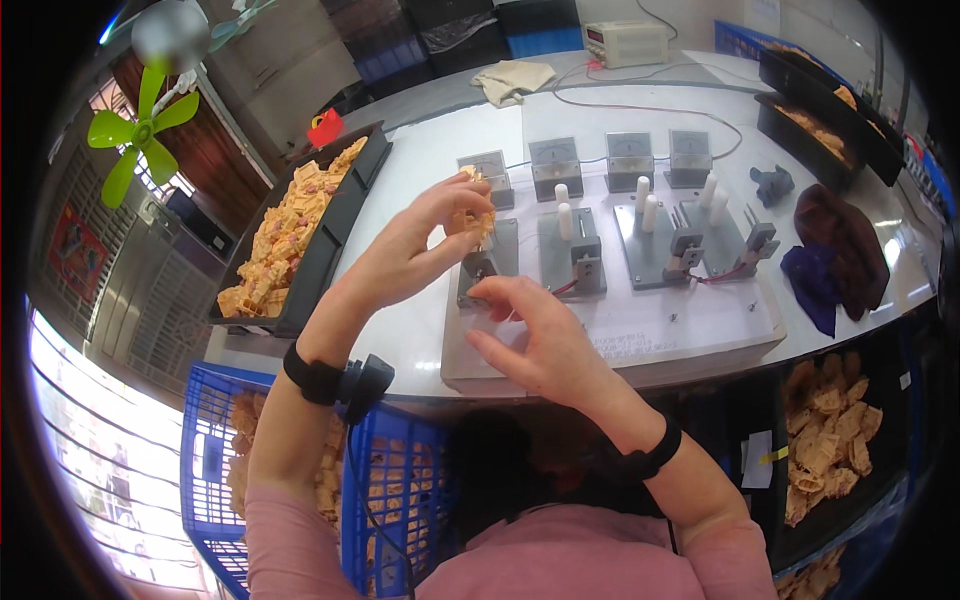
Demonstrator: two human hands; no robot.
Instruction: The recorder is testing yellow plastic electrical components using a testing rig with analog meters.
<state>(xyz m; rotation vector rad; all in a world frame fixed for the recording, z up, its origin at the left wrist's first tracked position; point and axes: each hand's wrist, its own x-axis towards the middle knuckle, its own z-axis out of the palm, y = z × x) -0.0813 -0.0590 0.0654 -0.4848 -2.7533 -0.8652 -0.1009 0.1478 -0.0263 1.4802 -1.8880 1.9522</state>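
In my left hand [415, 235] is a tan plastic-looking part [477, 218], gripped between thumb and fingers above the leftmost metal test fixture [505, 240]. The part's shape is partly covered by my fingers. My right hand [545, 345] hovers at that fixture's near end, thumb and fingers apart, with nothing visible in it. Its index fingertip is close to the fixture; I cannot tell whether it touches. To the right stand more grey fixtures with white upright pegs, such as the second fixture [570, 245]. Behind them is a row of grey analog meters [555, 168].
A long black tray [318, 262] heaped with tan parts lies on the left. Black trays [812, 135] hold more at the back right. Dark cloths [845, 245] lie on the right table edge. Below are a blue crate [215, 460] and a bin of tan parts [825, 435].
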